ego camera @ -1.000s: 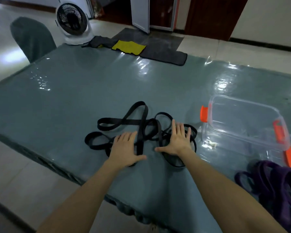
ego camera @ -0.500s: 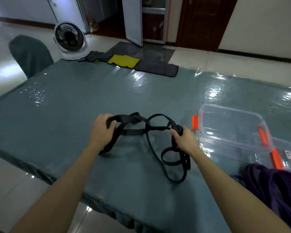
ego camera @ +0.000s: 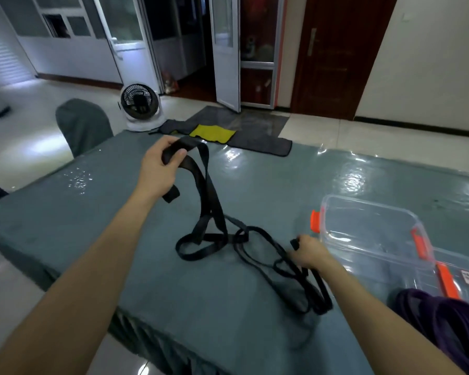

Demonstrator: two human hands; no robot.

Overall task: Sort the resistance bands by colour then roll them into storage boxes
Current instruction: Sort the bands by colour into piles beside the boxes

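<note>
A tangle of black resistance bands (ego camera: 213, 231) hangs and lies on the blue-grey table (ego camera: 65, 207). My left hand (ego camera: 157, 166) is raised above the table and grips a wide black band at its top loop, so the band hangs down to the pile. My right hand (ego camera: 307, 253) sits low at the table and grips thinner black bands (ego camera: 295, 282) whose loops trail toward the near edge. A clear storage box (ego camera: 368, 231) with orange clips stands just right of my right hand. Purple bands (ego camera: 444, 323) are heaped at the near right.
A second clear container with orange clip (ego camera: 455, 272) sits behind the purple heap. Beyond the table's far edge are grey and yellow mats (ego camera: 214, 131) on the floor, a white fan (ego camera: 140, 106) and a covered chair (ego camera: 83, 125).
Both hands went from pressing flat on the black bands to gripping them. My left hand has lifted its band high and away; my right hand moved right toward the box.
</note>
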